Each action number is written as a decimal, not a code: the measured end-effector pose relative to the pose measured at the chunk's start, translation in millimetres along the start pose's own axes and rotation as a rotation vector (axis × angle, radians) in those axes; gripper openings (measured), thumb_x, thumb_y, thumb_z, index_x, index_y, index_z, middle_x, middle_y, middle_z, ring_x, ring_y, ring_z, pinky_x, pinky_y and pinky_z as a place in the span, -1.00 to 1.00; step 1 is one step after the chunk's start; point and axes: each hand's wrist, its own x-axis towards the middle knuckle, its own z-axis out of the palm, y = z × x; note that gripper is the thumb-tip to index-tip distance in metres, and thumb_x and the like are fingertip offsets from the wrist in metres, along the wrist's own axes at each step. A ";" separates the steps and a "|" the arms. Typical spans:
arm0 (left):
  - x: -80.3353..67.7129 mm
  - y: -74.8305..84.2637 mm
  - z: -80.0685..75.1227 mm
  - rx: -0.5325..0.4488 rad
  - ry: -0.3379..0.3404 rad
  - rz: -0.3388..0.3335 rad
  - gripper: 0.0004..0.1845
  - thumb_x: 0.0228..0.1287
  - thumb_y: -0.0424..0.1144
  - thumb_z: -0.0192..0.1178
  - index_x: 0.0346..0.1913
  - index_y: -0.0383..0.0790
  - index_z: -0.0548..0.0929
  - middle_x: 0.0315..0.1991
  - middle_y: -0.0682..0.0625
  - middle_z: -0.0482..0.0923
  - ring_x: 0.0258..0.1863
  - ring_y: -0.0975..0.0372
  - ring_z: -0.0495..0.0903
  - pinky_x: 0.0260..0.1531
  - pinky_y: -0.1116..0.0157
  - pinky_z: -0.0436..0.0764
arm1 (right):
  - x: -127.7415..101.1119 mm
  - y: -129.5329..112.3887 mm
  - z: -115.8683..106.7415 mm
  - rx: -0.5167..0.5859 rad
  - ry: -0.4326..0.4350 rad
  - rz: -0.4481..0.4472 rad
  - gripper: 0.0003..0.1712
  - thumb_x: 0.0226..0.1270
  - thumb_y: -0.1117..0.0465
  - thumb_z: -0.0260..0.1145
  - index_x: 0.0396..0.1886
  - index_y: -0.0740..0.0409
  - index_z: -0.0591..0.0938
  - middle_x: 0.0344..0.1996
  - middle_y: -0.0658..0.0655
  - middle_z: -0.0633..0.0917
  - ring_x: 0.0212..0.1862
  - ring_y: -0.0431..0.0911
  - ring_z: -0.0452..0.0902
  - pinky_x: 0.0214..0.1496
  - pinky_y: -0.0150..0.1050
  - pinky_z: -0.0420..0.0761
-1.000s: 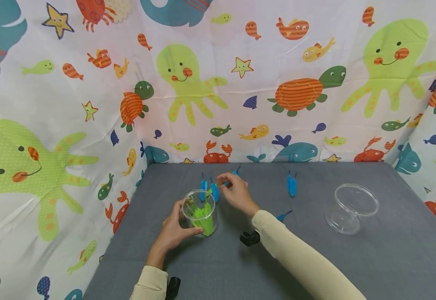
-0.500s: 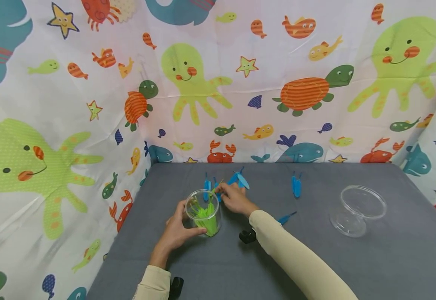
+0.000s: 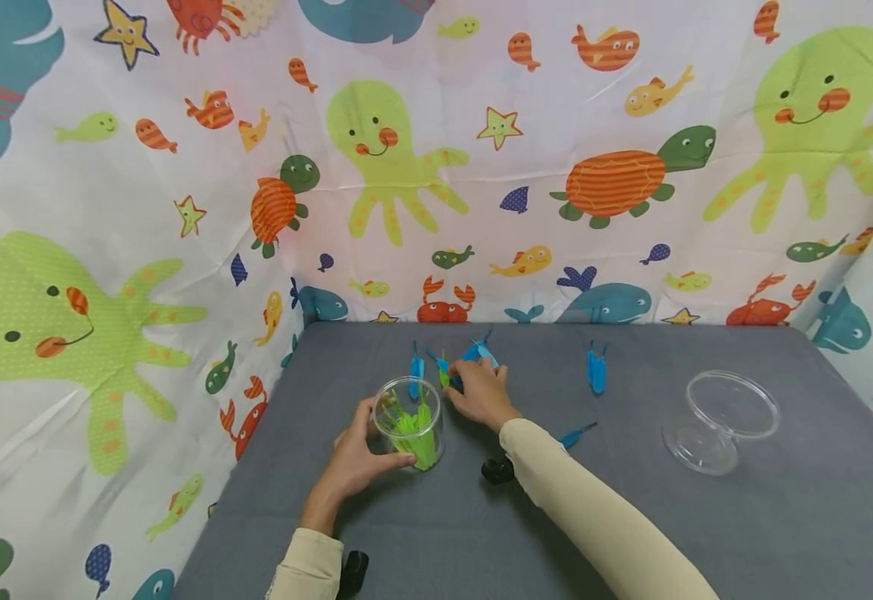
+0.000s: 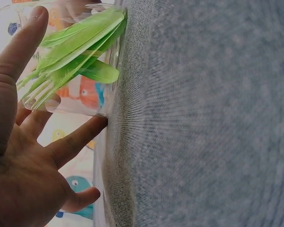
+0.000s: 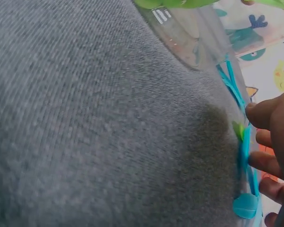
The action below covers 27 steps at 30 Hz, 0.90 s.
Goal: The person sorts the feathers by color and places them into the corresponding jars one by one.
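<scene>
Left hand was curled round the clear plastic jar, thumb on the near-left wall and fingers round the near side; the jar stood upright on the grey felt tabletop, left of centre. It held a bunch of green feathers, soft, flat and leaf-shaped, quills up. Right hand was just beyond and right of the jar, fingertips down on the cloth at a small green feather lying among blue feathers; whether it was already pinched, I could not tell. That feather lay just beside the jar's far rim, long axis running near-to-far, so the right hand was the nearer one. More blue feathers lay further right, apart from an empty clear jar near the right edge.
</scene>
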 end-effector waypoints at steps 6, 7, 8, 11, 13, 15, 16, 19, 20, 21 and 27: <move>0.7 -0.1 -0.5 0.005 0.001 0.001 0.08 -0.22 0.08 0.70 0.42 0.31 0.29 0.26 0.06 0.58 0.25 0.03 0.52 0.31 -0.31 0.30 | 5.2 0.6 6.5 -0.147 0.082 0.033 -0.54 0.28 -0.20 0.45 0.01 -0.03 0.75 -0.08 0.14 0.59 -0.03 0.07 0.29 0.00 0.06 0.15; 0.7 0.0 -0.5 0.005 0.000 0.002 0.08 -0.22 0.08 0.70 0.42 0.31 0.29 0.26 0.06 0.58 0.25 0.03 0.53 0.31 -0.31 0.29 | 6.1 0.7 7.8 -0.162 0.096 0.036 -0.54 0.26 -0.21 0.46 -0.01 -0.04 0.76 -0.11 0.13 0.57 -0.05 0.06 0.28 -0.01 0.05 0.15; 0.5 0.1 -0.5 0.005 -0.001 0.003 0.08 -0.22 0.08 0.70 0.42 0.30 0.29 0.26 0.05 0.59 0.25 0.02 0.53 0.32 -0.32 0.27 | 6.8 0.7 9.2 -0.174 0.104 0.039 -0.55 0.24 -0.23 0.47 -0.04 -0.06 0.76 -0.13 0.12 0.56 -0.07 0.05 0.27 -0.02 0.03 0.15; 0.0 -0.2 -0.7 0.007 -0.001 0.000 0.07 -0.22 0.07 0.70 0.41 0.31 0.30 0.28 0.06 0.58 0.27 0.02 0.52 0.33 -0.33 0.25 | 8.3 -0.4 12.2 -0.195 0.119 0.036 -0.58 0.20 -0.22 0.50 -0.11 -0.08 0.78 -0.20 0.10 0.54 -0.10 0.03 0.28 -0.03 0.03 0.16; 0.0 -0.3 -1.1 0.014 0.002 0.000 0.07 -0.22 0.08 0.70 0.41 0.31 0.30 0.28 0.07 0.58 0.28 0.02 0.52 0.32 -0.32 0.26 | 9.2 -1.6 13.7 -0.207 0.120 0.036 -0.59 0.19 -0.23 0.50 -0.14 -0.07 0.79 -0.24 0.09 0.54 -0.10 0.03 0.29 -0.03 0.03 0.17; 0.3 -0.5 -1.5 0.020 0.004 0.001 0.06 -0.21 0.09 0.69 0.42 0.31 0.29 0.29 0.08 0.57 0.28 0.02 0.51 0.30 -0.32 0.28 | 10.2 -2.4 15.2 -0.222 0.127 0.042 -0.57 0.17 -0.23 0.52 -0.15 -0.04 0.80 -0.26 0.09 0.56 -0.09 0.04 0.33 -0.01 0.05 0.20; 0.5 -0.4 -1.7 0.020 0.004 0.003 0.06 -0.20 0.09 0.69 0.42 0.31 0.29 0.29 0.08 0.56 0.28 0.02 0.51 0.29 -0.32 0.29 | 10.7 -2.6 16.1 -0.232 0.127 0.048 -0.55 0.17 -0.23 0.52 -0.15 -0.02 0.80 -0.25 0.09 0.57 -0.08 0.04 0.34 0.00 0.05 0.21; 0.7 0.0 -2.1 0.017 0.004 0.007 0.06 -0.20 0.09 0.69 0.42 0.29 0.30 0.29 0.08 0.57 0.27 0.01 0.52 0.27 -0.32 0.32 | 12.7 -2.8 19.4 -0.242 0.134 0.067 -0.50 0.17 -0.23 0.52 -0.11 0.03 0.80 -0.24 0.11 0.60 -0.08 0.05 0.37 0.01 0.05 0.23; 0.7 0.1 -2.1 0.017 0.005 0.007 0.05 -0.20 0.09 0.69 0.41 0.29 0.30 0.28 0.08 0.57 0.26 0.01 0.52 0.26 -0.32 0.32 | 13.5 -2.5 20.8 -0.243 0.136 0.073 -0.50 0.17 -0.23 0.52 -0.09 0.04 0.80 -0.23 0.12 0.61 -0.09 0.05 0.37 0.01 0.05 0.24; 0.7 0.2 -2.1 0.013 0.004 0.009 0.05 -0.21 0.09 0.69 0.41 0.28 0.31 0.28 0.07 0.57 0.25 0.01 0.52 0.27 -0.32 0.32 | 14.4 -2.3 22.1 -0.241 0.134 0.083 -0.49 0.19 -0.23 0.51 -0.07 0.05 0.80 -0.22 0.13 0.62 -0.09 0.06 0.37 0.01 0.05 0.24; -0.2 -0.5 -1.3 0.023 0.005 0.005 0.05 -0.21 0.09 0.69 0.41 0.26 0.31 0.25 0.07 0.59 0.22 0.03 0.54 0.27 -0.29 0.34 | 20.5 -1.8 28.8 -0.200 0.145 0.121 -0.50 0.28 -0.18 0.45 0.02 0.07 0.76 -0.14 0.16 0.66 -0.06 0.10 0.42 0.06 0.10 0.30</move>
